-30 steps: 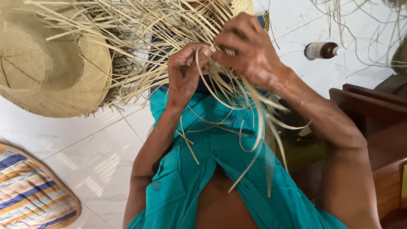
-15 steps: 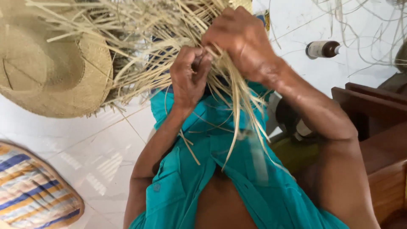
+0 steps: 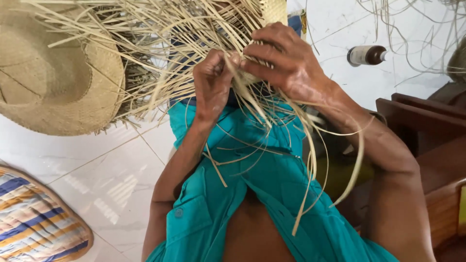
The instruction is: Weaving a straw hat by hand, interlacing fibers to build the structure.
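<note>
Glossy white floor tiles (image 3: 82, 194) with thin grout lines fill the background, shiny enough to catch a soft glare. Up front, both hands are buried in a half-woven piece of straw work (image 3: 194, 43), pale tan, flat, ribbon-like strands fanning out stiff and dry in every direction, with a tighter plaited patch near the top edge of the view. The left hand (image 3: 213, 80) is curled almost into a fist, thumb and fingers pinching a few strands together. The right hand (image 3: 286, 63) is spread wider over the woven part, fingers bent and pressing down on it, with loose strands trailing under the palm and drooping in long curves over the teal button-up shirt (image 3: 252, 194), which looks soft and a bit crinkled.

Off to the left sits a finished straw hat (image 3: 53, 82), round brim, fine even weave, frayed fuzz along its rim, touching the loose strands. Bottom left corner has a rounded woven mat (image 3: 34, 218) with blue, orange and cream stripes. Near the top right, a small dark brown bottle (image 3: 367, 55) with a white label lies on its side on the floor, with more thin stray strands scattered near it. Dark reddish wooden furniture (image 3: 427, 145), smooth and blocky, sits along the right edge.
</note>
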